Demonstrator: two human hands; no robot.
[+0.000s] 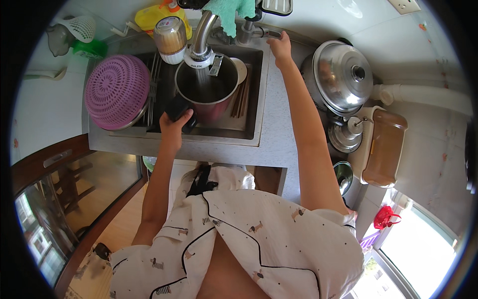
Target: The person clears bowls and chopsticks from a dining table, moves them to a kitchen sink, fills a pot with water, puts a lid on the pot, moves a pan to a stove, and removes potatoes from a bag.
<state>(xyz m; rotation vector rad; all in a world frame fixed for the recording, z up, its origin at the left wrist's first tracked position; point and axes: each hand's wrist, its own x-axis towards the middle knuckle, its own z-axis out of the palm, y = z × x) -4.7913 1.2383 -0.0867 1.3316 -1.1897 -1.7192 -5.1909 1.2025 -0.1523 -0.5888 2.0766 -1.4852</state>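
Note:
My left hand (173, 125) grips the black handle (177, 107) of a dark red pot (214, 110) in the sink (257, 93). Over the pot's mouth hangs a curved metal faucet (204, 31) with a white water-filter head (198, 61) at its end. A stream of water (202, 78) falls from it into the dark interior. At the back right, my right hand (281, 48) is on the metal tap lever (273, 34), its fingers closed around the end. How full the pot is cannot be seen clearly.
Chopsticks (241, 98) lie right of the pot. A purple colander (117, 91) and a jar of toothpicks (170, 39) stand left. A lidded steel pot (341, 76) is right of my forearm. A green cloth (231, 13) hangs over the faucet.

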